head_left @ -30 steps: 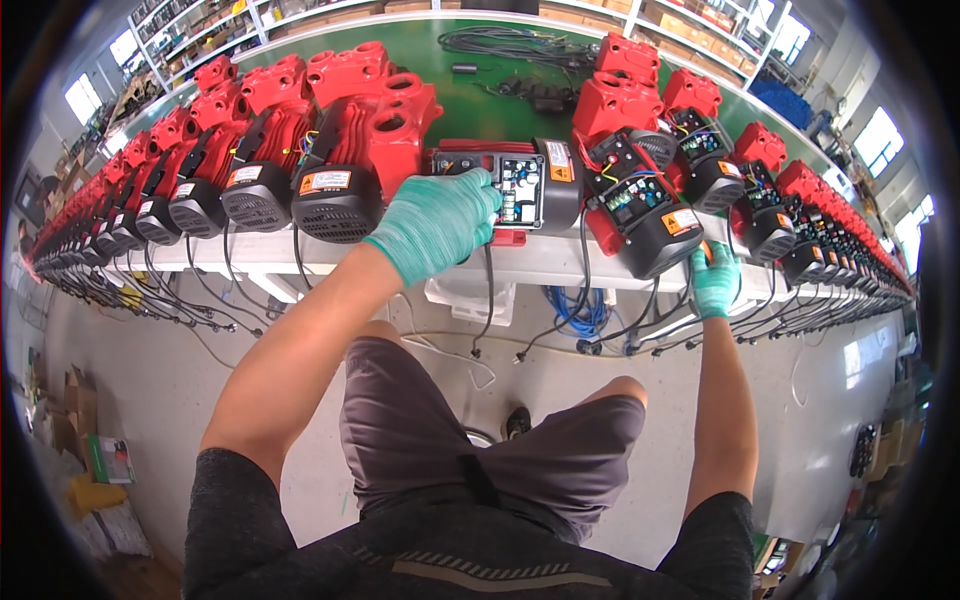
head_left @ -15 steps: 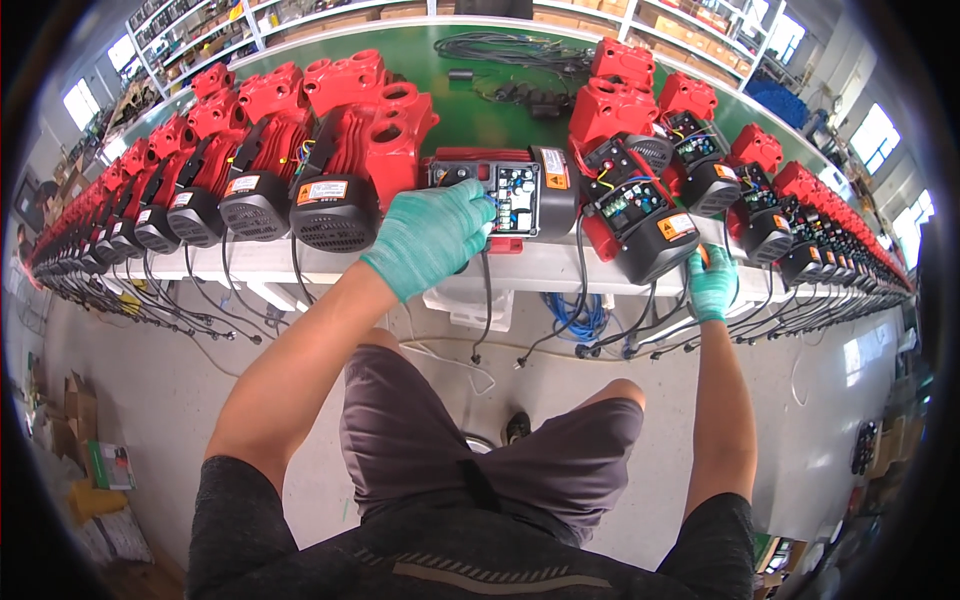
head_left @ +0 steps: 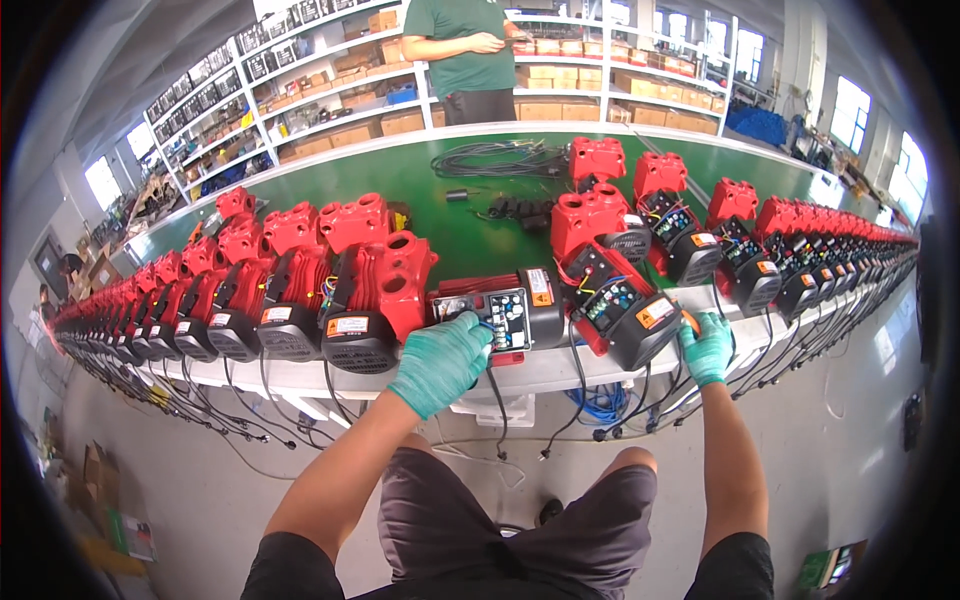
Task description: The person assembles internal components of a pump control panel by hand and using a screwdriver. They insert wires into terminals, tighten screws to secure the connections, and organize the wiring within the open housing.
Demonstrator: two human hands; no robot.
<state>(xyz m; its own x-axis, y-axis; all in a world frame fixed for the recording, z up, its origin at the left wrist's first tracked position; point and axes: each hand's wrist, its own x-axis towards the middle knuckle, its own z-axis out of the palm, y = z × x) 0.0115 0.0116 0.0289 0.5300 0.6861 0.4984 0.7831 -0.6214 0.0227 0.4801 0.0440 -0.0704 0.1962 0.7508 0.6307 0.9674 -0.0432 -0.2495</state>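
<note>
My left hand (head_left: 440, 362), in a green knit glove, lies over the left part of an opened control box on a red and black motor pump unit (head_left: 543, 300). Its fingers are bunched together at the circuit board (head_left: 512, 318); a bit of blue shows at the tips, too small to name. My right hand (head_left: 706, 346), gloved alike, is closed around a small orange thing (head_left: 690, 322) at the table's front edge. Just left of it stands another opened pump unit (head_left: 630, 318), its board and coloured wires bare. What the orange thing is stays hidden in the glove.
Rows of similar red pump units (head_left: 300, 285) line the table on both sides, their black cables (head_left: 497, 400) hanging over the front edge. Coiled cable (head_left: 500, 158) lies on the green tabletop (head_left: 470, 235). Beyond it, a person in a green shirt (head_left: 460, 50) stands before shelves of boxes.
The view has tilted upward, bringing the person across the table and more shelving into sight. Both hands stay at about the same spots on the units; the left fingers remain at the board.
</note>
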